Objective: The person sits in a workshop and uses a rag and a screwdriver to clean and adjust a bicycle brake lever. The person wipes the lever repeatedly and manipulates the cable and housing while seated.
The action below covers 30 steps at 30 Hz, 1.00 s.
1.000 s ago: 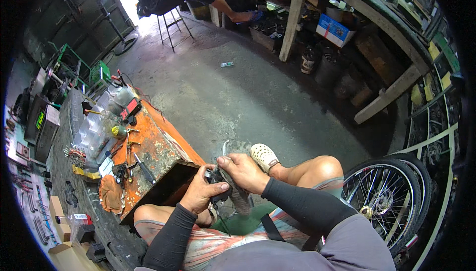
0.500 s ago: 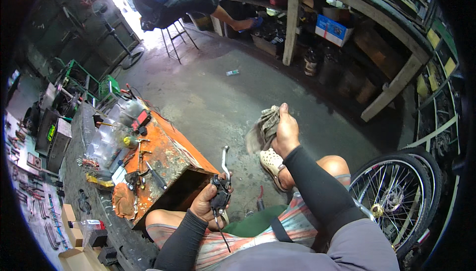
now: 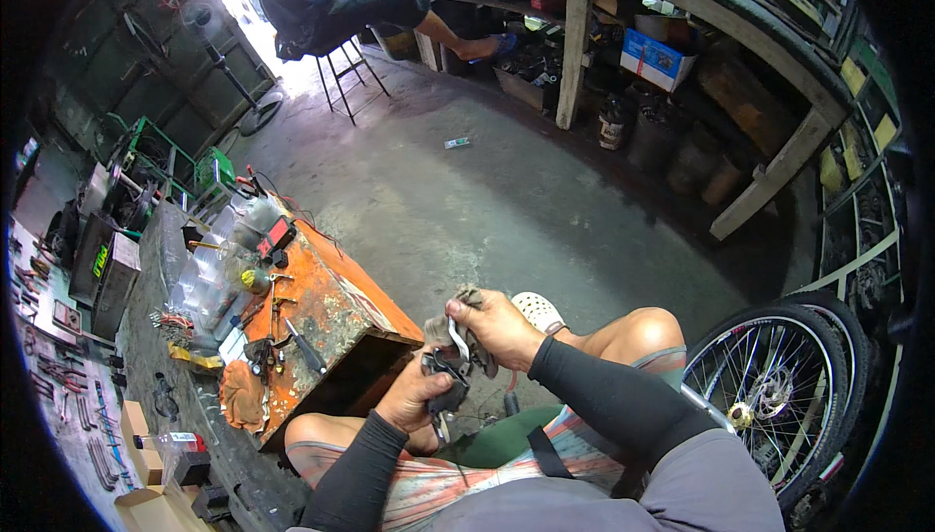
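My left hand [image 3: 404,400] is closed around the black body of a bicycle brake lever [image 3: 447,392], low in front of my lap. The silver blade of the lever points up and away from me. My right hand [image 3: 503,329] pinches a dirty grey rag [image 3: 471,295] against that blade, thumb on top. Folds of the rag hang on both sides of the lever, and the fingers beneath are partly hidden.
On my left stands an orange, paint-worn wooden box [image 3: 336,284] with a screwdriver [image 3: 306,345], an orange cloth [image 3: 243,396] and other tools. Bicycle wheels [image 3: 765,386] lean at the right. A person [image 3: 326,6] sits on a stool [image 3: 348,74] beside the far workbench [image 3: 577,45].
My right hand has come down and left with the rag, from out over the floor onto the brake lever. The lever has tilted a little in my left hand.
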Motion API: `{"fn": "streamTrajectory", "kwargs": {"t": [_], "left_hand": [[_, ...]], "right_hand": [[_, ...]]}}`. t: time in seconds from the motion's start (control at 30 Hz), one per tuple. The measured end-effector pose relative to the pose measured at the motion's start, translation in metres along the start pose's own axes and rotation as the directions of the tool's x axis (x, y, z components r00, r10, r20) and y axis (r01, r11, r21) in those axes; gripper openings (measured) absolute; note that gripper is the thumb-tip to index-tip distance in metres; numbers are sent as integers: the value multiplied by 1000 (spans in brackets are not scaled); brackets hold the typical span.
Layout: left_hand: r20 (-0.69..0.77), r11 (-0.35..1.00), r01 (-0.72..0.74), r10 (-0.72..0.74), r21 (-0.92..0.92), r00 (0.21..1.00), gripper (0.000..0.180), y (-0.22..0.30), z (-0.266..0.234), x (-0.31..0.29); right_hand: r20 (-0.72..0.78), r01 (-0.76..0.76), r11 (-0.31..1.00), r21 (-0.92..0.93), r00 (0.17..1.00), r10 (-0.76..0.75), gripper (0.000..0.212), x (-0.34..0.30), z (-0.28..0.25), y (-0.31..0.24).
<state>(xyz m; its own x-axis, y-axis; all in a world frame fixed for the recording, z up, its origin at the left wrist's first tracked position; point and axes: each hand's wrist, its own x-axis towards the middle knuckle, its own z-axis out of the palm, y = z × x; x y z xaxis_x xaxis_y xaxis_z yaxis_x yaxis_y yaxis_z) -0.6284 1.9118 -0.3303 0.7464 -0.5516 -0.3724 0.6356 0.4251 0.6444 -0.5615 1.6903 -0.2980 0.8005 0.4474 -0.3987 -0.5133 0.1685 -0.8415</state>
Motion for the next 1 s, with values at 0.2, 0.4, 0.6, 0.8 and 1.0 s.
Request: {"fn": "streamTrajectory", "kwargs": {"t": [0.2,0.4,0.6,0.8,1.0], "left_hand": [[-60,986,-133,139,105,988,80,14,9,8],[-278,946,-303,324,116,905,83,7,-21,7],[-320,937,-338,348,88,881,74,16,-17,5],[-211,964,-202,236,170,948,48,21,-6,1],[-280,955,-262,291,136,915,36,13,-4,9]], "right_hand": [[-506,366,821,437,855,-112,44,43,-41,17],[-399,337,903,265,891,-215,46,21,-39,0],[-32,-12,981,-192,999,6,45,3,-8,10],[65,-36,998,56,997,32,35,18,-6,37],[-72,43,990,131,997,-34,29,11,10,35]]}}
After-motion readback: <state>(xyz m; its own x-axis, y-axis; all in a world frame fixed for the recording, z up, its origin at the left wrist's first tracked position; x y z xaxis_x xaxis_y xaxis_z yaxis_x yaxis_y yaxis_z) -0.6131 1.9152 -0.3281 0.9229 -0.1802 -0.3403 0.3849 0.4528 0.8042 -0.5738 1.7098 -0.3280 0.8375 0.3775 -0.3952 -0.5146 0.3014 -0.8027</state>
